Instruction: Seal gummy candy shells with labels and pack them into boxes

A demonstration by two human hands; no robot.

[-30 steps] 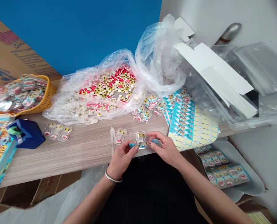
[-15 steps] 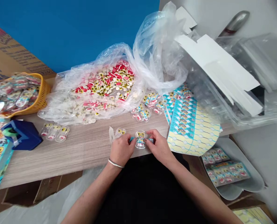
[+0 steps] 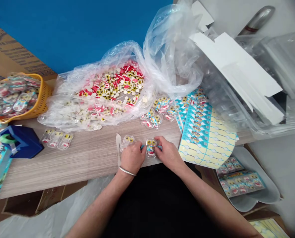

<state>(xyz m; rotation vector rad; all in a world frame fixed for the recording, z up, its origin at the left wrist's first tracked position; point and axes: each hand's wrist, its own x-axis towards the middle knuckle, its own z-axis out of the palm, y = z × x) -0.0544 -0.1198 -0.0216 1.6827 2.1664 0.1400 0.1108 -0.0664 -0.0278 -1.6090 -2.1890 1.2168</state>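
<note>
Near the table's front edge lies a small clear plastic pack (image 3: 151, 142) with two yellow eye pieces and a red-and-white mouth piece. A blue printed sticker (image 3: 150, 148) runs across its middle. My left hand (image 3: 133, 156) pinches the sticker's left end, its fingertips at the pack's edge. My right hand (image 3: 170, 154) pinches the right end, thumb and forefinger against the other side. Just behind my left hand are another clear pack (image 3: 126, 141) without a sticker and a pale pointed strip (image 3: 118, 145). Several stickered packs (image 3: 152, 119) lie farther back.
Sticker sheets (image 3: 202, 138) lie to the right, beside a clear bin (image 3: 249, 127). Loose pieces fill a plastic bag (image 3: 70, 114) behind. At left are a blue tape dispenser (image 3: 28, 142), unlabelled packs (image 3: 56, 138) and a yellow basket (image 3: 43, 99). A grey tray (image 3: 269, 195) sits low right.
The sticker's ends, which stuck out on both sides, now sit closer against the pack. My left hand has shifted slightly right. The view has moved a little.
</note>
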